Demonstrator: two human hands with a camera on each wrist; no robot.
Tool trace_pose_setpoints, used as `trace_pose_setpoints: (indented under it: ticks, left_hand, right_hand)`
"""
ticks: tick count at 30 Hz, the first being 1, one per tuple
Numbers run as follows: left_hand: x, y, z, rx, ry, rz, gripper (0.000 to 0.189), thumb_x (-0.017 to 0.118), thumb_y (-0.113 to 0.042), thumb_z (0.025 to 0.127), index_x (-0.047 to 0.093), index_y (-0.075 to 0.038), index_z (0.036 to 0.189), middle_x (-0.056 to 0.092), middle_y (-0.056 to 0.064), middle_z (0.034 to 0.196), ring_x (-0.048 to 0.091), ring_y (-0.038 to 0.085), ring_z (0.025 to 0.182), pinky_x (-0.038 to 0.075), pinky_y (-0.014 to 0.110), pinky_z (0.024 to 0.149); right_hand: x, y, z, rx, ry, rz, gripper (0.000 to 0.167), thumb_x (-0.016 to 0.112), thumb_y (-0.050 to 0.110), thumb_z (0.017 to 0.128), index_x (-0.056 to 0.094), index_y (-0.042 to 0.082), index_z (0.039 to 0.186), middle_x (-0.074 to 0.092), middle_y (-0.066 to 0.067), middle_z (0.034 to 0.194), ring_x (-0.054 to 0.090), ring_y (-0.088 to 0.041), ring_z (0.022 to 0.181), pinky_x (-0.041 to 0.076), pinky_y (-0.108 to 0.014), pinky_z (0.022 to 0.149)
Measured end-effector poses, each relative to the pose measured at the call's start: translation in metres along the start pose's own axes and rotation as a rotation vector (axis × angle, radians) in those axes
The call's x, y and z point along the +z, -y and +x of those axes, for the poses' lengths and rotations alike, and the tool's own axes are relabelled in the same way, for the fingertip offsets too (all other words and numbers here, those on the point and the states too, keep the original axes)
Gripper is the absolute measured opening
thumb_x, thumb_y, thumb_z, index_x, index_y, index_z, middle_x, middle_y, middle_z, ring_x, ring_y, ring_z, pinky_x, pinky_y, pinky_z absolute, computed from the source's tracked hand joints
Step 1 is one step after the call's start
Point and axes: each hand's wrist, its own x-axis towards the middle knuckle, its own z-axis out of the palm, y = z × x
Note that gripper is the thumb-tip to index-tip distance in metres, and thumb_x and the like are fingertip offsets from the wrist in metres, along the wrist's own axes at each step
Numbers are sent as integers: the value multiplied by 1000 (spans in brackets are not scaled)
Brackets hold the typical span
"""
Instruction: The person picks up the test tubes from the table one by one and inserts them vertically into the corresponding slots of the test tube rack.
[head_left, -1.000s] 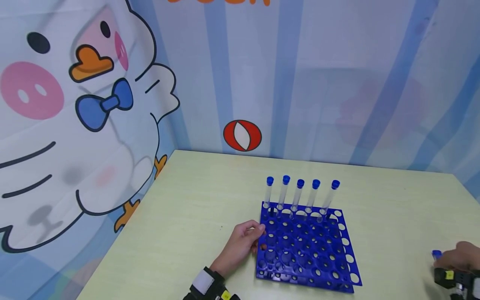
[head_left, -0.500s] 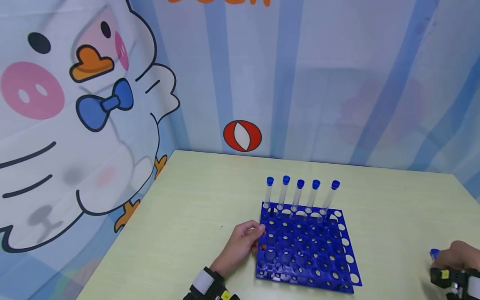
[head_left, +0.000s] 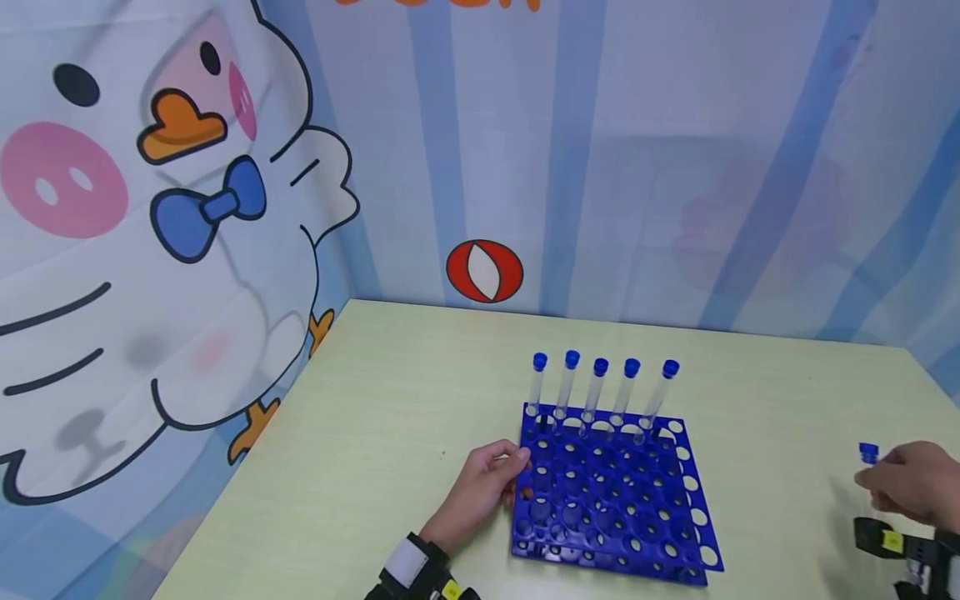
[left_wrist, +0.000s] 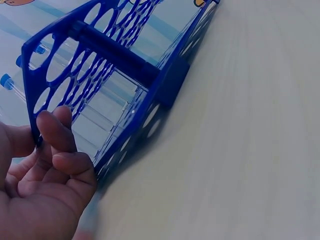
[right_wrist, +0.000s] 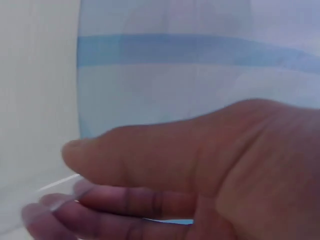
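Your right hand point(head_left: 911, 482) is pinching a blue-capped tube point(head_left: 868, 452) below its cap, holding it cap-up toward the right edge of the counter point(head_left: 420, 375), well apart from the blue rack point(head_left: 613, 498). Your left hand point(head_left: 486, 479) is gripping the rack's left side, while the rack is sitting between the counter's far edge and you. Five capped tubes point(head_left: 595, 390) are standing along its far row; the nearer rows are showing none. Judging by this, five are placed and at least the held one is remaining; whether others are lying out of view, you cannot tell.
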Motion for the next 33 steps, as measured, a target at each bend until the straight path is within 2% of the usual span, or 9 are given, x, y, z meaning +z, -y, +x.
trace_pose_setpoints:
  ticks: [3, 5, 7, 10, 13, 22, 33]
  left_hand:
    - [0, -1, 0, 6, 1, 3, 32, 52, -30, 93, 53, 2, 93, 54, 1, 62, 60, 12, 61, 40, 21, 52]
    - [1, -2, 0, 5, -1, 7, 32, 52, -30, 93, 53, 2, 92, 54, 1, 62, 61, 12, 61, 41, 21, 52]
    - [1, -2, 0, 4, -2, 5, 32, 52, -30, 93, 53, 2, 92, 52, 0, 61, 61, 12, 61, 41, 21, 52]
    - [1, -3, 0, 2, -5, 2, 32, 52, -29, 94, 53, 3, 93, 51, 1, 61, 61, 12, 61, 40, 21, 52]
    - [1, -2, 0, 0, -7, 0, 32, 52, -28, 94, 54, 4, 94, 51, 2, 63, 60, 12, 60, 40, 21, 52]
    - [1, -1, 2, -26, -14, -17, 33, 51, -26, 95, 54, 8, 96, 53, 3, 65, 62, 14, 62, 39, 21, 51]
    - [1, -1, 2, -22, -14, -7, 32, 50, -25, 95, 55, 7, 95, 53, 3, 65, 62, 14, 62, 40, 21, 50]
  right_hand:
    - [-1, 3, 3, -24, -98, 35, 20, 53, 13, 91, 50, -6, 84, 55, -11, 63, 51, -22, 55, 40, -37, 56]
    - [-3, 14, -8, -51, -168, 80, 25, 54, 15, 91, 46, -10, 93, 55, -17, 70, 55, -28, 62, 41, -40, 59]
    - [-13, 44, -45, -103, -213, 113, 24, 53, 12, 92, 46, -11, 92, 54, -20, 72, 56, -32, 64, 41, -43, 63]
    - [-21, 75, -82, -168, -255, 141, 25, 51, 13, 93, 44, -12, 95, 53, -24, 76, 56, -36, 69, 39, -43, 62]
    - [-23, 92, -100, -178, -279, 154, 25, 49, 12, 94, 44, -12, 98, 54, -25, 80, 54, -39, 75, 40, -43, 64]
    - [-19, 109, -111, -199, -367, 175, 40, 51, 26, 95, 46, -12, 107, 52, -31, 94, 50, -41, 81, 41, -43, 63]
    - [-6, 129, -119, -276, -474, 211, 46, 53, 32, 93, 51, -9, 113, 52, -31, 108, 49, -46, 94, 44, -48, 62]
